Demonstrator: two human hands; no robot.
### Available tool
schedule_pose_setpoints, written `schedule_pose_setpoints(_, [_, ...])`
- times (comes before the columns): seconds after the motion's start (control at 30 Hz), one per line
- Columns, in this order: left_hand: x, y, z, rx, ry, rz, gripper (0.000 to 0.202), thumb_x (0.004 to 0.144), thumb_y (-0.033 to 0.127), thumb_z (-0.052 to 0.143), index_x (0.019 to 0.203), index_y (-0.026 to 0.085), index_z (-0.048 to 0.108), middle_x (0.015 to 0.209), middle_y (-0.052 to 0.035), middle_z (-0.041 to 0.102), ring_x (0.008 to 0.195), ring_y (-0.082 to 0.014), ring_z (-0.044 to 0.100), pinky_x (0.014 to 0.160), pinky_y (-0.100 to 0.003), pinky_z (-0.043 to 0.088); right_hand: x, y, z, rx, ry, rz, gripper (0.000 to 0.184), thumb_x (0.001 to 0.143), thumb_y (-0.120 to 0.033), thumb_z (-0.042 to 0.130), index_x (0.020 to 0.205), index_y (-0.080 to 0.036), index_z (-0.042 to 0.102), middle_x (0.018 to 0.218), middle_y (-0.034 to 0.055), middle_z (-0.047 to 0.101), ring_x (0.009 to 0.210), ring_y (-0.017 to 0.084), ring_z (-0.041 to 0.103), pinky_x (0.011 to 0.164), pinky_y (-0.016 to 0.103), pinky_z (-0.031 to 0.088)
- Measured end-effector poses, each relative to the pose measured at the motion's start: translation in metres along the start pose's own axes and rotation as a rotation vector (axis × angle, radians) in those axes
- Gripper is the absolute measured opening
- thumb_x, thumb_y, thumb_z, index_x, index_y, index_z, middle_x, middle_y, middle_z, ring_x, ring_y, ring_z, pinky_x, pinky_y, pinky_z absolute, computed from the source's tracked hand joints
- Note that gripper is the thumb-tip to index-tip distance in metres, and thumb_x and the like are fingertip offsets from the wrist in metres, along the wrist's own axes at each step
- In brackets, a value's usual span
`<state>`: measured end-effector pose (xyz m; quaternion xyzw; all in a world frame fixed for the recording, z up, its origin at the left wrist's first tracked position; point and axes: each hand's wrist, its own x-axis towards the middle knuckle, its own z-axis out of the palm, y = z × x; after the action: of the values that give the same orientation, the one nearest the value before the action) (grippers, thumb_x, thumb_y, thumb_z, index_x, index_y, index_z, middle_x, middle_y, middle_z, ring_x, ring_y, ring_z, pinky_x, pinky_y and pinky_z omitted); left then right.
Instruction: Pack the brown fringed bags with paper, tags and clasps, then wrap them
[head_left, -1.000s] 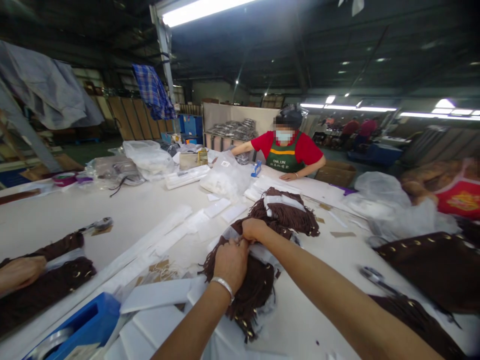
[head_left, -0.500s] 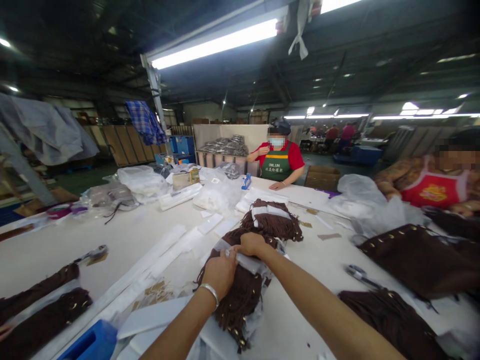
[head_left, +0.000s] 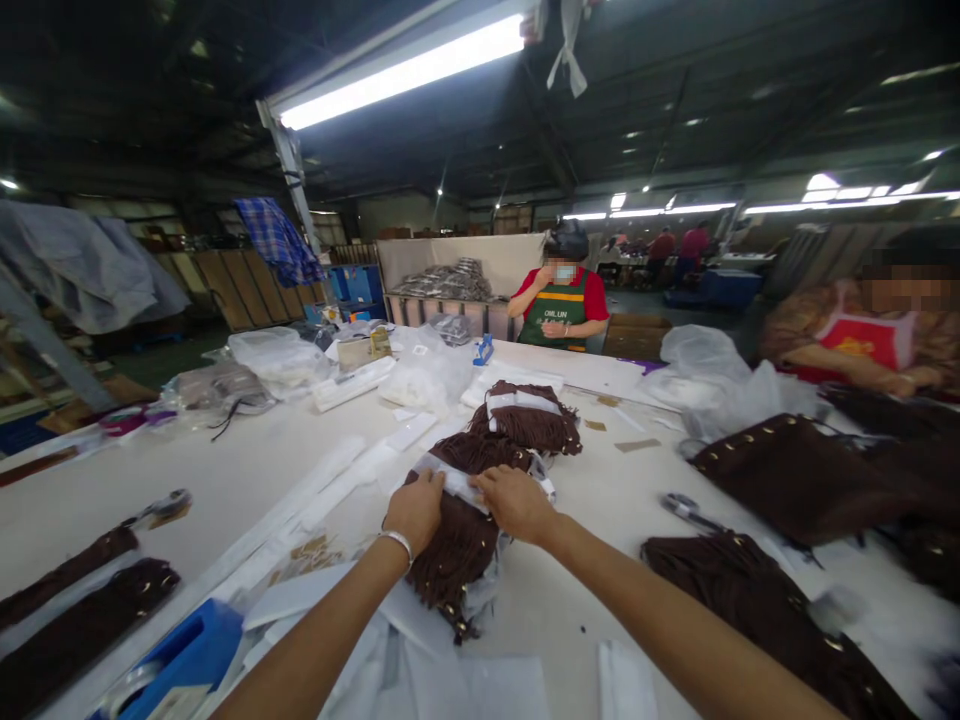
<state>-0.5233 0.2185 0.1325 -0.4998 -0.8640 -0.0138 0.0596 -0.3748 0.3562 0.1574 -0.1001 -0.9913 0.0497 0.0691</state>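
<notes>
In front of me lies a dark brown fringed bag (head_left: 454,548) with gold-coloured metal bits, and a translucent white wrapping strip (head_left: 454,482) crosses it. My left hand (head_left: 416,512), a silver bracelet at its wrist, grips the strip's left part with bent fingers. On the right part of the same strip, my right hand (head_left: 517,502) has its fingers and thumb pressed together. Clear plastic shows under the bag's right side. Just beyond it sits a second fringed bag (head_left: 534,418) with a white strip round it.
A blue tape dispenser (head_left: 196,645) and white foam sheets (head_left: 300,600) are at the near left. More brown bags lie at left and right (head_left: 750,590). Clear plastic bags (head_left: 427,375) and a small blue dispenser (head_left: 483,350) are farther back. Two co-workers (head_left: 559,300) are across and at right.
My hands were close together over the strip; now they are apart, one toward each side of it. The co-worker opposite has lifted a hand off the table.
</notes>
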Motion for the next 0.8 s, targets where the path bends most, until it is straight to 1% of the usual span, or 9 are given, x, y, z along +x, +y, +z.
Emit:
schedule_pose_setpoints(0.1, [-0.002,0.003,0.0,0.001,0.01,-0.01,0.046,0.089,0.008,0.034,0.131,0.018,0.049,0.126,-0.0151,0.057,0.093,-0.0229,0.066,0.077,-0.035,0.053,-0.003,0.001,-0.002,0.019,0.02,0.009,0.038,0.097,-0.031,0.043,0.133,-0.025,0.052,0.122,0.0087,0.062,0.112,0.024,0.055,0.091,0.033,0.042])
schedule_pose_setpoints(0.2, [-0.005,0.004,-0.001,-0.014,0.02,-0.022,0.049,0.088,0.007,0.036,0.134,0.02,0.047,0.127,-0.0153,0.056,0.096,-0.023,0.066,0.08,-0.036,0.053,-0.014,0.004,-0.008,0.084,0.108,0.067,0.044,0.098,-0.031,0.042,0.141,-0.022,0.043,0.132,0.009,0.057,0.119,0.022,0.052,0.099,0.032,0.039])
schedule_pose_setpoints(0.27, [-0.008,0.003,-0.002,-0.029,0.029,-0.03,0.051,0.087,0.007,0.037,0.136,0.02,0.045,0.128,-0.0156,0.056,0.099,-0.0235,0.065,0.083,-0.037,0.052,-0.027,0.008,-0.011,0.127,0.176,0.127,0.043,0.098,-0.032,0.043,0.139,-0.02,0.045,0.133,0.009,0.057,0.122,0.02,0.052,0.102,0.032,0.038])
schedule_pose_setpoints(0.37, [-0.012,0.003,-0.005,-0.056,0.067,-0.047,0.052,0.087,0.007,0.038,0.138,0.019,0.043,0.128,-0.016,0.057,0.101,-0.0242,0.065,0.084,-0.036,0.052,-0.055,0.017,-0.016,0.158,0.226,0.198,0.038,0.098,-0.032,0.044,0.133,-0.02,0.051,0.13,0.0072,0.061,0.119,0.019,0.055,0.099,0.029,0.041])
schedule_pose_setpoints(0.47, [-0.019,0.004,-0.012,-0.085,0.137,-0.064,0.05,0.089,0.008,0.036,0.138,0.016,0.043,0.131,-0.0163,0.056,0.099,-0.024,0.067,0.084,-0.035,0.053,-0.09,0.023,-0.024,0.163,0.199,0.236,0.033,0.098,-0.033,0.043,0.127,-0.023,0.056,0.122,0.0044,0.066,0.11,0.019,0.061,0.092,0.028,0.046])
schedule_pose_setpoints(0.57, [-0.036,0.004,-0.024,-0.114,0.19,-0.065,0.047,0.091,0.01,0.037,0.137,0.014,0.044,0.137,-0.0157,0.052,0.1,-0.023,0.067,0.087,-0.034,0.052,-0.134,0.022,-0.035,0.15,0.115,0.25,0.032,0.098,-0.034,0.042,0.123,-0.023,0.059,0.117,0.0036,0.069,0.104,0.019,0.064,0.087,0.028,0.047])
schedule_pose_setpoints(0.67, [-0.066,0.001,-0.035,-0.143,0.193,-0.026,0.044,0.092,0.01,0.038,0.135,0.01,0.044,0.137,-0.014,0.051,0.113,-0.022,0.06,0.097,-0.033,0.047,-0.185,0.011,-0.047,0.122,0.006,0.22,0.03,0.098,-0.031,0.043,0.119,-0.021,0.062,0.115,0.0044,0.07,0.103,0.019,0.065,0.088,0.028,0.047])
schedule_pose_setpoints(0.73, [-0.092,0.0,-0.039,-0.169,0.169,0.025,0.042,0.094,0.011,0.038,0.135,0.008,0.043,0.137,-0.0125,0.051,0.121,-0.0217,0.054,0.103,-0.036,0.041,-0.222,0.001,-0.055,0.097,-0.061,0.193,0.029,0.097,-0.029,0.045,0.117,-0.02,0.063,0.114,0.0051,0.07,0.104,0.019,0.064,0.09,0.028,0.045])
schedule_pose_setpoints(0.8, [-0.122,0.0,-0.041,-0.204,0.135,0.087,0.039,0.093,0.013,0.041,0.131,0.009,0.048,0.135,-0.01,0.053,0.125,-0.0228,0.051,0.106,-0.038,0.039,-0.26,-0.011,-0.061,0.082,-0.12,0.206,0.029,0.096,-0.029,0.046,0.117,-0.019,0.064,0.113,0.0051,0.07,0.104,0.02,0.064,0.091,0.029,0.044])
